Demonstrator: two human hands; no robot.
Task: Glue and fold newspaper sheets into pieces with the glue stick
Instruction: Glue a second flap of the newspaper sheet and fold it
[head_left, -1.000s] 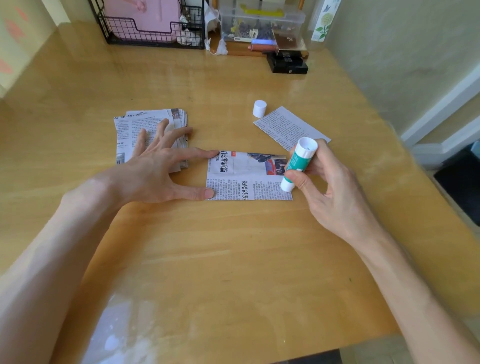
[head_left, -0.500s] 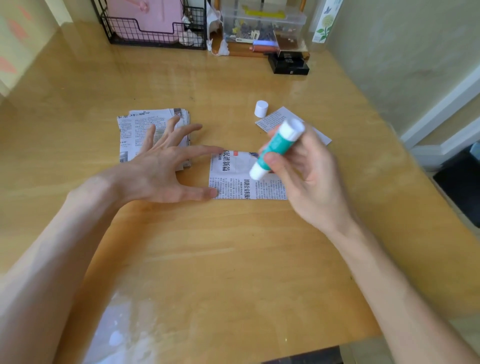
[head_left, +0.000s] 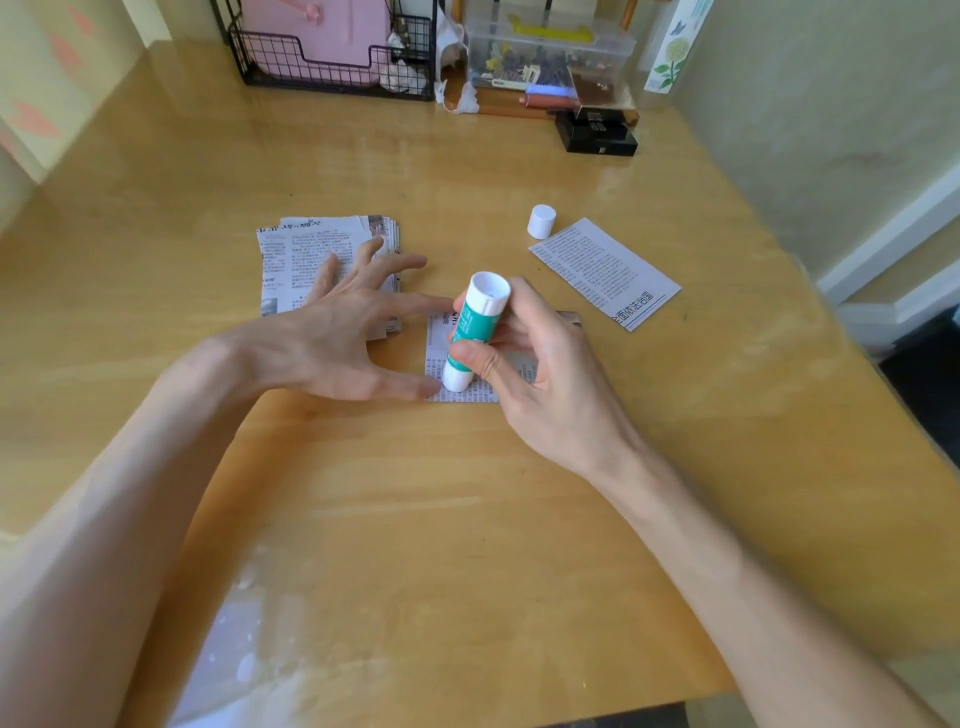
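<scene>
- The wooden worktop carries everything; pale smears mark its near edge.
- A black wire basket stands at the far edge, left of centre, with something pink inside it.
- A clear plastic box of small odds and ends sits at the far edge towards the right corner, with a small black box just in front of it.
- The left hand lies spread with straight fingers. Thumb and forefinger tips press the left edge of the newspaper sheet, and the other fingers reach over the stack.
- The right hand is curled round the glue stick, thumb across its front, and covers much of the sheet.
- A stack of newspaper sheets lies left of centre, partly under the left hand.
- A single newspaper piece lies flat towards the right edge, well apart from the stack.
- The newspaper sheet lies flat at the centre, between the two hands.
- The glue stick, green and white, stands tilted; its lower end meets the sheet's left part, just beside the left thumb tip.
- Its white cap stands upright by the single piece's far corner.
</scene>
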